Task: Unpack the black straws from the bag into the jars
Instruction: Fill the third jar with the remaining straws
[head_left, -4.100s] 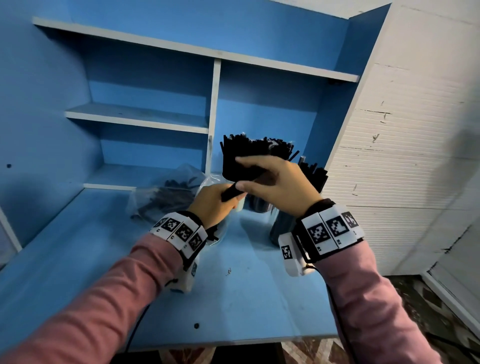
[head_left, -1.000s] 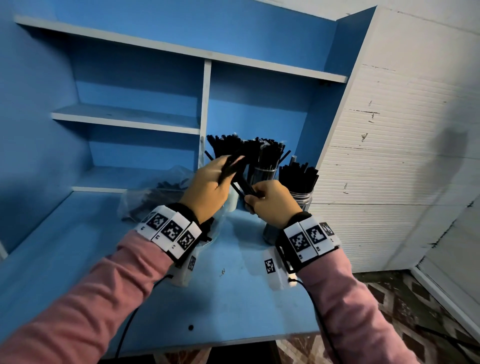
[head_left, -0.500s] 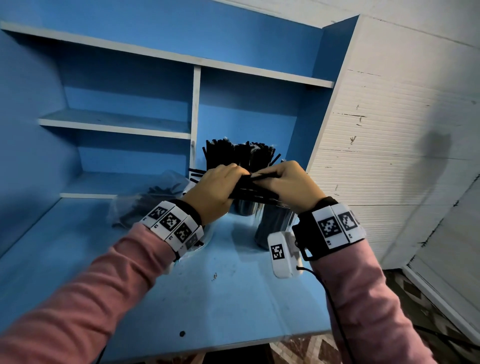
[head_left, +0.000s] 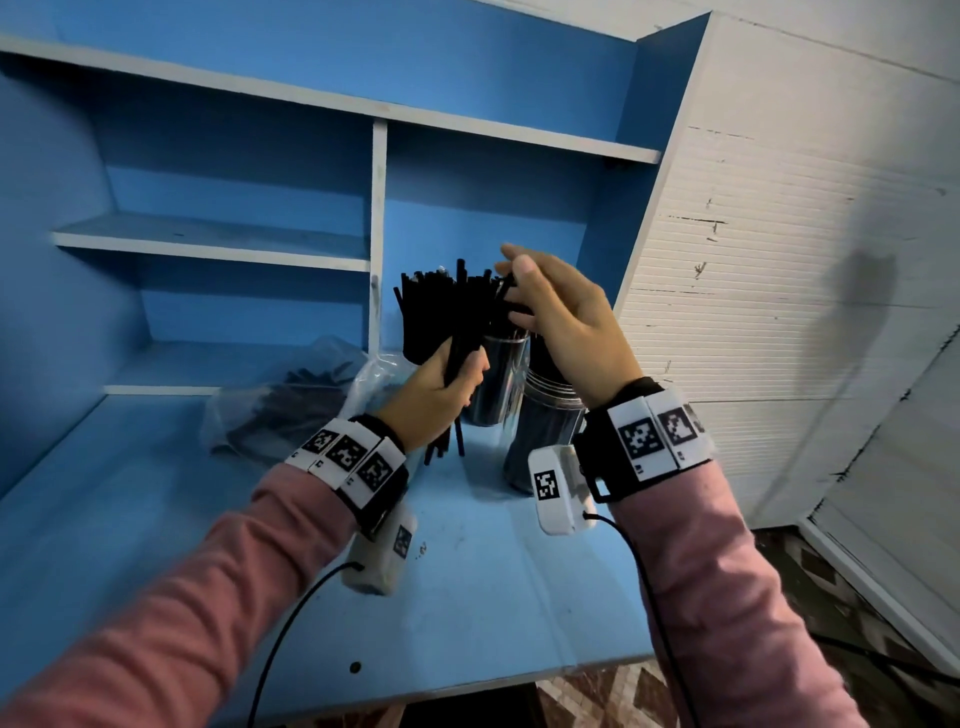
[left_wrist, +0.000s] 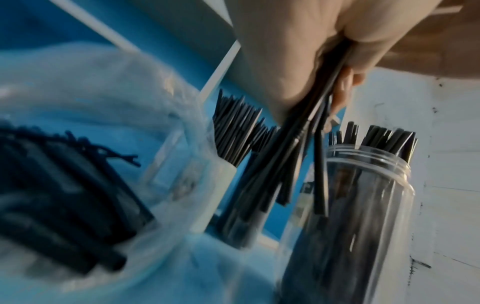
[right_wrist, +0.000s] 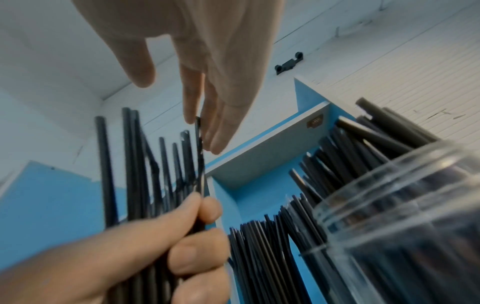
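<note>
Centre frame, the left hand (head_left: 441, 387) has its grip clamped on a straw bundle (head_left: 441, 312); the right hand (head_left: 561, 317) is spread, fingertips touching their tops. Jars (head_left: 545, 431) look mostly filled; the bag (head_left: 291, 400), left, holds more.

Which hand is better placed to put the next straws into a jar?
Probably the left hand: it already grips the bunch of straws upright beside the jars. The right hand only touches the tips with straight fingers.

Bag (left_wrist: 85, 156) contents smeared by blur in left wrist view. Rear jar (head_left: 496, 379) partly hidden behind left hand (head_left: 431, 395). Near jar (right_wrist: 405, 232) cut off by frame edge.
</note>
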